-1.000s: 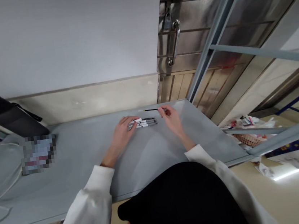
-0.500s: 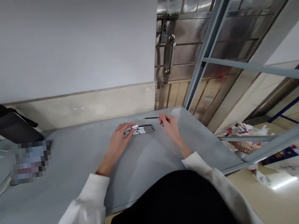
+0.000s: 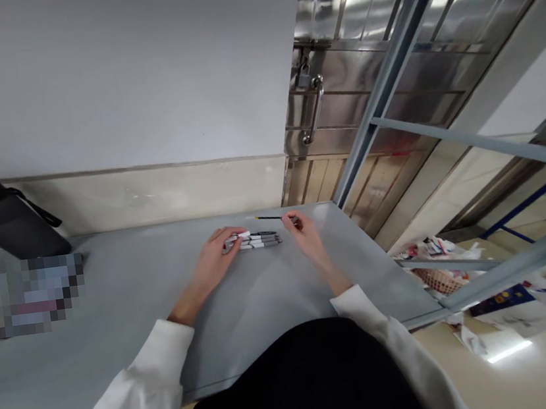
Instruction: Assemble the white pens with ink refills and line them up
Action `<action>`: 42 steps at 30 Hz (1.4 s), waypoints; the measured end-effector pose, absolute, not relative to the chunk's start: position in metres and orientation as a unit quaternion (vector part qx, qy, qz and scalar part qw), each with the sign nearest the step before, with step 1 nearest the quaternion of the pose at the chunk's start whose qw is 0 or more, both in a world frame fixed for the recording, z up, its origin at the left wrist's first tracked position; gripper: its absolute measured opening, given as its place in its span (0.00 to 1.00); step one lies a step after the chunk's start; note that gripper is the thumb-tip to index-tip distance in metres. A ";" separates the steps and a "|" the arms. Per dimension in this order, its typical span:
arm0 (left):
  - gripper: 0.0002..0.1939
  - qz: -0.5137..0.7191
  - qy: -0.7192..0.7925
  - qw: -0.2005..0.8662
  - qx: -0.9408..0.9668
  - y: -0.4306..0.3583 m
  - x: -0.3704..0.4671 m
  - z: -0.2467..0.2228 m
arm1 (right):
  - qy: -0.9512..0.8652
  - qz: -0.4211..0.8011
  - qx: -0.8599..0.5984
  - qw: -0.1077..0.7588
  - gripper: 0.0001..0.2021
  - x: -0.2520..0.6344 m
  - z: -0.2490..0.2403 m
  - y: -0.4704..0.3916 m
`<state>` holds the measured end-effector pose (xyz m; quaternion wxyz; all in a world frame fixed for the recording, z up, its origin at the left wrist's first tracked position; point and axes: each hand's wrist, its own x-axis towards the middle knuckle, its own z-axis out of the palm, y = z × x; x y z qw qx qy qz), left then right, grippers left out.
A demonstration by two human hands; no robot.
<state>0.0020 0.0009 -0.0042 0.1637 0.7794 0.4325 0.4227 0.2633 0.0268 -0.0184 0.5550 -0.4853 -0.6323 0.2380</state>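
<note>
Fingers (image 3: 231, 230): left hand (image 3: 211, 257) curled onto pens (image 3: 263, 240) | right hand (image 3: 305, 235) pinching black refill (image 3: 270, 217)

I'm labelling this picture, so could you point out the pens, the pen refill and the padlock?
Pens (image 3: 263, 240): head view, on the barrels, mid-row.
Pen refill (image 3: 269, 218): head view, on its dark shaft.
Padlock (image 3: 304, 77): head view, on its body, below the shackle.

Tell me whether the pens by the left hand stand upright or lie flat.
Lying flat: the pens extend side by side along the grey table.
</note>
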 end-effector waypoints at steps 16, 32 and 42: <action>0.12 0.459 0.462 0.209 0.730 0.008 -0.001 -0.010 | -0.624 0.268 -0.489 0.548 0.27 0.266 -0.015 0.023; 0.16 0.462 0.458 0.337 0.681 0.011 0.001 -0.013 | -0.608 0.292 -0.518 0.526 0.34 0.265 -0.012 0.022; 0.15 0.447 0.451 0.328 0.700 0.005 0.005 -0.008 | -0.675 0.284 -0.496 0.467 0.28 0.253 -0.005 0.012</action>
